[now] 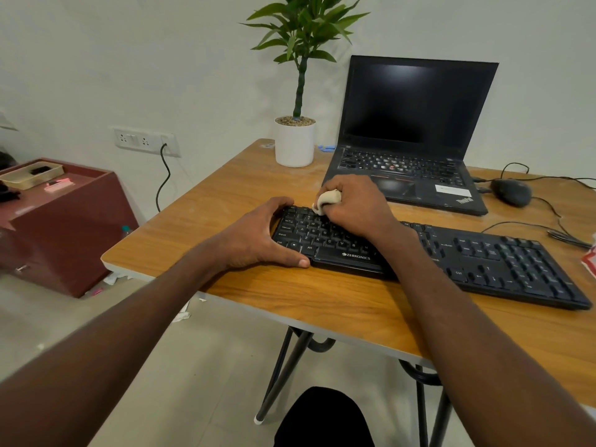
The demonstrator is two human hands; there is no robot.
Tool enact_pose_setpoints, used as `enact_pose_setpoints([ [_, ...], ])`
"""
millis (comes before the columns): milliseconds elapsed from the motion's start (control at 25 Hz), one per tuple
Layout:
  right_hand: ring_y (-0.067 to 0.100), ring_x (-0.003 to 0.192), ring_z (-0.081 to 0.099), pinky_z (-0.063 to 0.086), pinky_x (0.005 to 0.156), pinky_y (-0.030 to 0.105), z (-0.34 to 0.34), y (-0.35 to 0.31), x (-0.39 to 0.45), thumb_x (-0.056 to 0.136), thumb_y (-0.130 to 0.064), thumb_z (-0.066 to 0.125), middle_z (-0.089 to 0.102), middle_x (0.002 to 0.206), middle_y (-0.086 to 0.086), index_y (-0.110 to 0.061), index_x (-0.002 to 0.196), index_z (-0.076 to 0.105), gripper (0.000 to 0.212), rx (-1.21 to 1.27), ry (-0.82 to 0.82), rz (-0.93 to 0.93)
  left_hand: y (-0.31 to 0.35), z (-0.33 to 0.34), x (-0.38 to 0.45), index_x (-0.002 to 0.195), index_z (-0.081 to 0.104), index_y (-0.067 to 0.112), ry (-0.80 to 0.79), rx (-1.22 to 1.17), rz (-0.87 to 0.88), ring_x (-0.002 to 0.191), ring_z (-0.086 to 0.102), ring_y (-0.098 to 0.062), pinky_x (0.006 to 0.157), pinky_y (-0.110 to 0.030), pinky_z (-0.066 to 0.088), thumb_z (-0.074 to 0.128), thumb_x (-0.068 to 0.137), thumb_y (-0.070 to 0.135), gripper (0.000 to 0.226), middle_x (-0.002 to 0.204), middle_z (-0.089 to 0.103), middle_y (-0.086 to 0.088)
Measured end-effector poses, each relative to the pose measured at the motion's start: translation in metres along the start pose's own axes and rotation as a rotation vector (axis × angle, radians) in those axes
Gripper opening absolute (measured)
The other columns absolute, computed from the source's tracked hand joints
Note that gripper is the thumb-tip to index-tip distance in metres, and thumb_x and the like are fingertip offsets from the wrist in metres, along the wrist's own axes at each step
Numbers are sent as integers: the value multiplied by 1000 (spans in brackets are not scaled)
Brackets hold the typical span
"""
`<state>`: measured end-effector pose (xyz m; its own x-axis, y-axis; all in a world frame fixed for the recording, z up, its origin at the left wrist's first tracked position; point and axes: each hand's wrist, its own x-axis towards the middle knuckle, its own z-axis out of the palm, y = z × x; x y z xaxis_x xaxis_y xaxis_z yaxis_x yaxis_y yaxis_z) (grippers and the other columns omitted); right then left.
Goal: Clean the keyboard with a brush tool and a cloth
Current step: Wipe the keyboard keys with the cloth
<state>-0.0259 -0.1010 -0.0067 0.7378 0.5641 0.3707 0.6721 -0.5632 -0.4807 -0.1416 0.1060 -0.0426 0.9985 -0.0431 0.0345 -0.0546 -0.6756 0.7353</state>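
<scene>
Right hand [351, 201]: fingers curled round a balled-up pale cloth [329, 199], pressing it down onto the keys just under its knuckles.
Left hand [261, 235]: spread wide, thumb along the near edge and fingers over the far corner, bracing the keyboard's end.
Keyboard [483, 253]: black, flat on the desk [322, 298], running away to the right of both hands.
Cloth feel: looks soft and light, wads easily; best held bunched, as it is, so a corner can reach between keys.
Keyboard feel: likely light and stiff, apt to slide on the smooth wood; hold it by the ends, not the keys.
Brush tool: I can't pick it out.
</scene>
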Motion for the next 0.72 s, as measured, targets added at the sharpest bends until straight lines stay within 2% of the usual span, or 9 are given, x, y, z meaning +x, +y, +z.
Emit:
enact_pose_setpoints([
  [160, 11, 94, 66, 59, 83, 43, 5, 0, -4, 76, -15, 77, 74, 97, -13, -31, 89, 80, 21, 71, 7, -57, -2, 0, 1, 158, 30, 39, -3, 3, 2, 130, 50, -4, 109, -28, 46, 100, 56, 60, 125, 141, 48, 18],
  [280, 11, 92, 66, 59, 81, 45, 7, -2, -3, 75, -14, 77, 73, 95, -13, -30, 87, 79, 20, 74, -16, -72, 0, 0, 0, 156, 31, 41, 0, -9, 7, 130, 51, -3, 111, -30, 47, 99, 52, 64, 126, 139, 49, 22],
  [440, 9, 92, 67, 59, 82, 44, 6, 1, -3, 75, -13, 76, 73, 93, -14, -30, 88, 80, 22, 97, -9, -69, 1, 1, 0, 156, 32, 41, 8, -8, 11, 133, 50, -6, 113, -32, 46, 96, 49, 68, 128, 145, 49, 16],
  [720, 9, 92, 68, 60, 82, 43, 5, -5, -6, 76, -9, 76, 75, 93, -12, -28, 89, 80, 24, 138, -78, -120, 1, 0, 0, 156, 32, 39, 4, -23, 10, 132, 52, -7, 110, -30, 48, 99, 53, 64, 126, 145, 50, 15],
])
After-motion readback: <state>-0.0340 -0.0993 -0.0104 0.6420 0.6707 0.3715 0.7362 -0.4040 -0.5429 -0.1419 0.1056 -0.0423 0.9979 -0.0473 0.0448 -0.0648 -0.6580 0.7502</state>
